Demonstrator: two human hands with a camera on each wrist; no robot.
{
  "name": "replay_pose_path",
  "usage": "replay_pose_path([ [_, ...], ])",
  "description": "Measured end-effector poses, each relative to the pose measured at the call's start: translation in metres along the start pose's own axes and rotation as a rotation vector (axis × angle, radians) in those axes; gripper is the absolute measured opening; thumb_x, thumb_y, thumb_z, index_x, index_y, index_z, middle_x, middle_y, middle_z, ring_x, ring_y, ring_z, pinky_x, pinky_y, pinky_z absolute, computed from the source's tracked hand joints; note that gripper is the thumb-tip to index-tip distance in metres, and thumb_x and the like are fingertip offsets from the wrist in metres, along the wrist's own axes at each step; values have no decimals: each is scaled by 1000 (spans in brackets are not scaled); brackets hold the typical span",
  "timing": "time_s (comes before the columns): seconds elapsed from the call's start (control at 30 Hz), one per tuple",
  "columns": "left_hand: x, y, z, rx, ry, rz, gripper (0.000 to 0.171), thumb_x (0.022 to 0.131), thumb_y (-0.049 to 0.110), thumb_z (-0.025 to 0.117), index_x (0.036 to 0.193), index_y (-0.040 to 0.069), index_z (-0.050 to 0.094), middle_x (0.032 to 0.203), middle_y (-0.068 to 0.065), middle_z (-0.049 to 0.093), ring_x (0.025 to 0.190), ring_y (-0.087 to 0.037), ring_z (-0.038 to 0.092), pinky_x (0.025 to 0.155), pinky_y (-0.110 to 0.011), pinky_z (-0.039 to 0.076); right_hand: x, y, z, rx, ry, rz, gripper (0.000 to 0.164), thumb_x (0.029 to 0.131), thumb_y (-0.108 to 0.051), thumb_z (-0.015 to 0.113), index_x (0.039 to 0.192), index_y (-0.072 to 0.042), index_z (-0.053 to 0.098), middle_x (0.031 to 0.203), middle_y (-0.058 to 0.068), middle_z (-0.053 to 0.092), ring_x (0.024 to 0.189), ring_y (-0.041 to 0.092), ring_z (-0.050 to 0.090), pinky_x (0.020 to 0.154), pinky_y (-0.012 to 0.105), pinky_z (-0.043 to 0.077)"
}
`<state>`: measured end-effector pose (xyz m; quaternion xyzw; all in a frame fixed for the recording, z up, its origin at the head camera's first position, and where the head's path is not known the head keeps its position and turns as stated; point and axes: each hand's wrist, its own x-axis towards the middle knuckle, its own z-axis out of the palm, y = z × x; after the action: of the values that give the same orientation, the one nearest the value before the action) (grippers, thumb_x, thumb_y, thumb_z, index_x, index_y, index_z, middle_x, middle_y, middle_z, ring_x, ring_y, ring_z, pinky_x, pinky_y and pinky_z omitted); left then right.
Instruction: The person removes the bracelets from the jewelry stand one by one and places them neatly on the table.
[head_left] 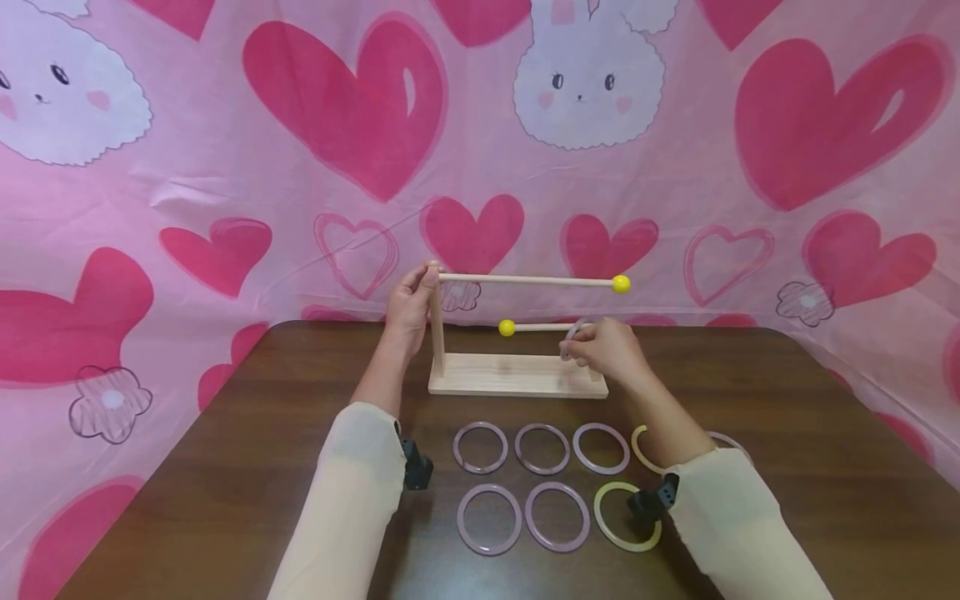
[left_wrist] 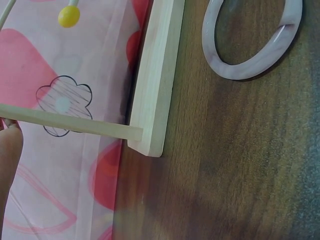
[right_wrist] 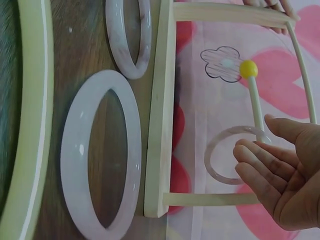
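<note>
A pale wooden bangle stand point(head_left: 517, 375) has two rods at different heights, each tipped with a yellow ball. My left hand point(head_left: 408, 310) grips the top of its left post point(left_wrist: 75, 123). A marbled pale purple bangle point(right_wrist: 212, 167) hangs at the lower rod point(right_wrist: 255, 102), close to the right post point(right_wrist: 215, 199). Beside that bangle is my right hand point(head_left: 611, 354); in the right wrist view its thumb stands apart from the loosely bent fingers point(right_wrist: 262, 167), which are at the bangle's edge. Whether they touch it is hard to tell.
Several purple bangles point(head_left: 489, 550) and two yellow bangles point(head_left: 628, 546) lie in two rows on the dark wooden table point(head_left: 262, 467), in front of the stand. My right forearm partly covers some. A pink cloth point(head_left: 480, 167) with hearts hangs behind the table.
</note>
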<state>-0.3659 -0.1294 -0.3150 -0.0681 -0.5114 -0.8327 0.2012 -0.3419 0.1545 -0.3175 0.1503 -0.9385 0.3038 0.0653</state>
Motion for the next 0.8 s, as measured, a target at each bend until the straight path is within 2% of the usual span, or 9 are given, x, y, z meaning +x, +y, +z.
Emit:
replay_pose_path([
  [0.17,-1,0,0,-7,1,-8,18,92,4,56,90,19,65,86,7,62,87,-9,53,84,-23,41,2,-1,4,-22,51,38,22,82,-29,65,74,-12,75,64,3,68,61,12,63,64,34,44],
  [0.5,1,0,1,-5,2,-9,16,92,4,55,91,17,65,86,5,61,86,-9,51,83,-23,41,6,-3,6,13,133,169,27,78,-37,68,68,-13,74,61,1,66,62,15,61,58,31,42],
  [0.67,1,1,0,0,3,-13,13,92,4,56,95,14,65,86,5,60,86,-10,51,84,-23,41,7,-6,8,137,134,244,28,76,-34,72,68,-8,73,59,3,66,55,15,63,52,24,47],
  [0.8,0,1,0,7,4,-17,13,92,5,56,101,10,64,86,6,61,86,-9,51,84,-23,41,8,-8,10,247,116,271,27,78,-29,72,69,-4,72,61,7,67,60,22,67,49,27,51],
])
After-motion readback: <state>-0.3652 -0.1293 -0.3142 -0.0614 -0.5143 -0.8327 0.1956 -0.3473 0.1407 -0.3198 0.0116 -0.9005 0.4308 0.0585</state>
